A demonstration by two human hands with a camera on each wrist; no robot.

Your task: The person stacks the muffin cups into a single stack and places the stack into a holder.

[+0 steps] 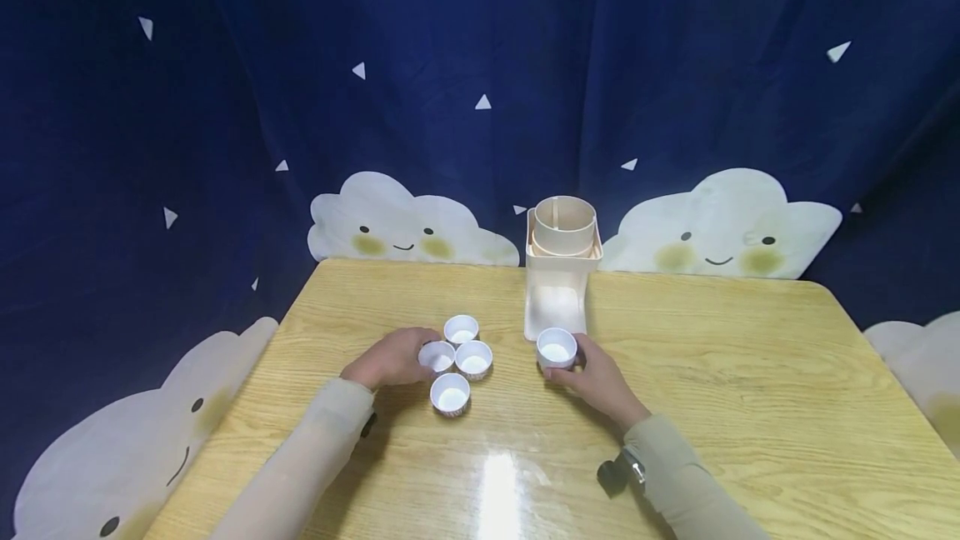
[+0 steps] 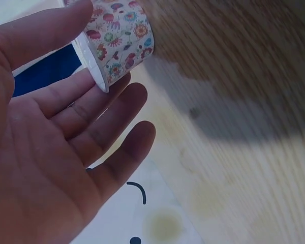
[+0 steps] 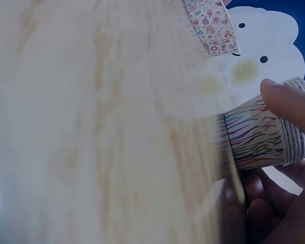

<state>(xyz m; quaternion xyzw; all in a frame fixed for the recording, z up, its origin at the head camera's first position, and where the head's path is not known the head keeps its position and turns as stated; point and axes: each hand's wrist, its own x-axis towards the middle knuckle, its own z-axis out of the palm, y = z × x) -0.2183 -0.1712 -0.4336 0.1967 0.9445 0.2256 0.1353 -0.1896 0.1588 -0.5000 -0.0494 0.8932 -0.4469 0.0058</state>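
On the left of the table, my left hand point(image 1: 397, 357) grips a white paper cup point(image 1: 437, 357) between thumb and fingers. Close up in the left wrist view, that paper cup point(image 2: 124, 40) has a floral print, and the other fingers stretch loosely below it. Three more paper cups stand around it: one behind point(image 1: 461, 329), one to the right point(image 1: 474, 361) and one in front point(image 1: 450, 396). My right hand point(image 1: 600, 382) holds a nested stack of paper cups point(image 1: 557, 348). In the right wrist view the stack point(image 3: 256, 132) shows coloured wavy stripes and several rims, with thumb and fingers on opposite sides.
A beige plastic holder point(image 1: 555, 307) with a round open cylinder point(image 1: 565, 227) on top stands at the table's back edge, just behind the right hand's stack. A dark blue curtain point(image 1: 450, 23) with white clouds hangs behind the wooden table point(image 1: 712, 373).
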